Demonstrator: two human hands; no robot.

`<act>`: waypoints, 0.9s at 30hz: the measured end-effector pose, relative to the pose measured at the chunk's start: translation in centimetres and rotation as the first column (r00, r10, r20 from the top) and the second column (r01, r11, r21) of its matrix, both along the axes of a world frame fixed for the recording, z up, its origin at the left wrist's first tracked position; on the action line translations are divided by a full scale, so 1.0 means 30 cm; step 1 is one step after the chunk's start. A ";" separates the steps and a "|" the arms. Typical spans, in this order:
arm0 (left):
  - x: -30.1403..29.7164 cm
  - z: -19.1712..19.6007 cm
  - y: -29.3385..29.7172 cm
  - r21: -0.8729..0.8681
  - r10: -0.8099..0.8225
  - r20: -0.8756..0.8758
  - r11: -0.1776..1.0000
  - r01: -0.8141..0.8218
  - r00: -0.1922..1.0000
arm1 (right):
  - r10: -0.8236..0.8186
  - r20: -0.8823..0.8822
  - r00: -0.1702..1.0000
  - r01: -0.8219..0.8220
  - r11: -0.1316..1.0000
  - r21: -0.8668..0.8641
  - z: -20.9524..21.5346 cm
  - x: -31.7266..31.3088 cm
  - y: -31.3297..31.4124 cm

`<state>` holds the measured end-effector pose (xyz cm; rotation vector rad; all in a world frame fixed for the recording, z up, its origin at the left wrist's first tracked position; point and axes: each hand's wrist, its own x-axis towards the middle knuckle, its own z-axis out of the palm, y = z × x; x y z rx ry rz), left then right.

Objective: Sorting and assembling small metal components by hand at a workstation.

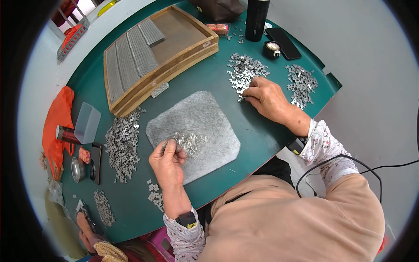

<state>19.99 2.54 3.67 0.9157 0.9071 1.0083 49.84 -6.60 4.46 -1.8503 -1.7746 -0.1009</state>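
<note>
My left hand [168,159] rests on the grey felt mat [209,118], fingers pinched around a thin metal pin at the edge of a small heap of shiny pins [192,142]. My right hand [266,96] reaches to the far right, fingertips pressed down on the near edge of a pile of small flat metal pieces [244,70]. Whether it grips a piece is hidden by the fingers. Another pile of the same pieces [301,83] lies just right of that hand.
Stacked wooden trays [174,61] with rows of packed metal parts stand at the back. A long pile of metal pieces [122,144] lies left of the mat. A black bottle [256,19], phone [283,43], clear plastic box [87,122] and orange bag [56,118] ring the green table [257,135].
</note>
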 end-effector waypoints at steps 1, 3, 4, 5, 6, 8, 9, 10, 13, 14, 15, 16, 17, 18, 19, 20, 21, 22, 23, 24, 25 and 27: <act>0.000 -0.002 0.000 0.005 0.018 0.000 1.000 -0.018 1.000 | 0.030 -0.018 0.999 -0.030 0.999 0.027 -0.009 -0.007 0.003; 0.009 0.001 0.005 0.006 0.025 -0.015 1.000 -0.025 1.000 | 0.039 0.020 0.999 -0.039 0.999 0.026 -0.021 -0.021 0.017; 0.013 0.003 0.008 0.009 0.031 -0.023 0.999 -0.031 0.999 | 0.048 0.064 0.997 -0.050 0.998 0.027 -0.027 -0.028 0.023; 0.023 0.010 0.010 -0.001 0.037 -0.036 0.999 -0.037 0.999 | 0.054 0.051 0.997 -0.055 0.998 0.018 -0.032 -0.033 0.026; 0.037 0.023 0.009 0.021 0.004 -0.029 1.000 -0.003 1.000 | 0.055 0.085 0.995 -0.056 0.998 0.007 -0.036 -0.039 0.031; 0.070 0.051 -0.011 0.025 -0.026 -0.033 0.999 0.027 0.999 | 0.062 0.114 0.992 -0.060 0.998 -0.022 -0.028 -0.054 0.024; 0.083 0.073 -0.021 0.039 -0.055 -0.021 0.998 0.056 0.998 | 0.079 0.098 0.992 -0.076 0.997 -0.030 -0.028 -0.067 0.030; 0.099 0.082 -0.025 0.056 -0.097 -0.001 0.994 0.097 0.995 | 0.093 0.090 0.992 -0.090 0.995 -0.032 -0.025 -0.070 0.030; 0.125 0.064 -0.027 0.061 -0.146 0.038 0.988 0.144 0.989 | 0.122 0.030 0.992 -0.121 0.992 -0.041 -0.008 -0.070 0.011; 0.125 0.042 -0.024 0.075 -0.169 0.042 0.983 0.166 0.985 | 0.109 0.007 0.994 -0.109 0.993 -0.037 0.005 -0.066 0.000; 0.130 0.025 -0.023 0.080 -0.178 0.048 0.981 0.174 0.983 | 0.088 -0.011 0.996 -0.088 0.996 -0.029 0.017 -0.057 -0.011; 0.131 0.011 -0.028 0.050 -0.168 0.025 0.985 0.167 0.985 | 0.079 -0.003 0.997 -0.079 0.997 -0.025 0.024 -0.050 -0.025; 0.130 0.006 -0.033 0.022 -0.158 0.002 0.987 0.158 0.987 | 0.075 -0.035 0.997 -0.076 0.997 -0.029 0.031 -0.046 -0.041; 0.130 0.002 -0.034 0.010 -0.159 -0.022 0.987 0.159 0.987 | 0.070 -0.067 0.995 -0.072 0.997 -0.034 0.036 -0.040 -0.053; 0.128 0.002 -0.033 0.016 -0.168 -0.012 0.986 0.169 0.986 | 0.060 -0.056 0.997 -0.062 0.998 -0.031 0.034 -0.032 -0.058; 0.126 0.003 -0.032 0.019 -0.159 -0.015 0.987 0.160 0.987 | 0.016 -0.052 0.999 -0.018 0.999 -0.032 0.024 -0.024 -0.059; 0.124 0.006 -0.036 0.021 -0.152 -0.017 0.988 0.152 0.988 | -0.029 -0.047 0.998 0.028 0.999 -0.034 0.019 -0.015 -0.066; 0.124 0.007 -0.039 0.031 -0.151 -0.023 0.988 0.152 0.988 | -0.078 -0.037 0.996 0.076 0.996 -0.041 0.017 -0.004 -0.071; 0.126 0.005 -0.038 0.034 -0.160 -0.013 0.986 0.160 0.987 | -0.086 -0.027 0.996 0.085 0.996 -0.039 0.014 0.006 -0.073; 0.123 0.001 -0.037 0.050 -0.169 -0.007 0.984 0.169 0.986 | -0.107 -0.039 0.993 0.106 0.993 -0.045 0.008 0.012 -0.073; 0.122 -0.002 -0.037 0.065 -0.177 -0.001 0.982 0.177 0.984 | -0.127 -0.052 0.990 0.125 0.991 -0.052 0.004 0.016 -0.073; 0.122 -0.004 -0.035 0.065 -0.191 0.000 0.980 0.190 0.982 | -0.124 -0.048 0.991 0.121 0.991 -0.050 -0.004 0.015 -0.075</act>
